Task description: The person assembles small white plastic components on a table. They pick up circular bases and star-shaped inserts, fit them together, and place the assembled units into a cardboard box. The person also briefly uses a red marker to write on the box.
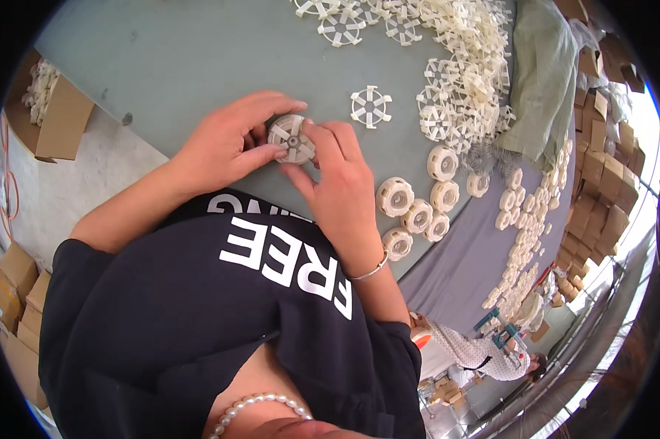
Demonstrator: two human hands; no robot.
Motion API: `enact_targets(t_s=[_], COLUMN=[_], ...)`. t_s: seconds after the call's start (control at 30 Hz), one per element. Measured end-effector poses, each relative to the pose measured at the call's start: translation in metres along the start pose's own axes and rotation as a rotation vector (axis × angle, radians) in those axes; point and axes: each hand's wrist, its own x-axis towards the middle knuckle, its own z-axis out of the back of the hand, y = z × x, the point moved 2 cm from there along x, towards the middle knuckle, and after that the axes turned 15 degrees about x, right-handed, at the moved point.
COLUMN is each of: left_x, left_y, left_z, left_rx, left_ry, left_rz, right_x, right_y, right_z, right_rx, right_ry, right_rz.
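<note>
Between my two hands, just above the table's near edge, is a round whitish plastic part [293, 139] with a spoked face and a small hub in its middle. My left hand [245, 135] grips it from the left, thumb on its near side and fingers curled round the far side. From the right, my right hand [333, 164] holds the rim with its fingers and thumb. A single flat spoked ring [371, 107] lies on the table beyond my right hand. Several thick round white parts [418, 216] are grouped to the right of my right wrist.
A large heap of white spoked rings [469, 66] covers the far right of the green table [198, 51], beside a greenish cloth [542, 73]. Many round parts [524, 241] spread over a grey cloth. A carton [66, 121] stands left; another person [476, 351] is at lower right.
</note>
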Motion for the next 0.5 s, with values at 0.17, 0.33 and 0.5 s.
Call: enact_targets(t_s=[0.17, 0.33, 0.5], left_x=[-0.003, 0.005, -0.002], left_y=[0.001, 0.039, -0.001], left_z=[-0.002, 0.085, 0.034], left_rx=[0.049, 0.685, 0.39], left_ry=[0.064, -0.524, -0.159], left_rz=[-0.056, 0.07, -0.06], right_x=[-0.014, -0.074, -0.069], right_y=[0.0, -0.013, -0.026], right_z=[0.009, 0.076, 0.069], right_rx=[-0.02, -0.511, -0.465], right_ry=[0.003, -0.193, -0.2], right_rz=[0.104, -0.103, -0.116])
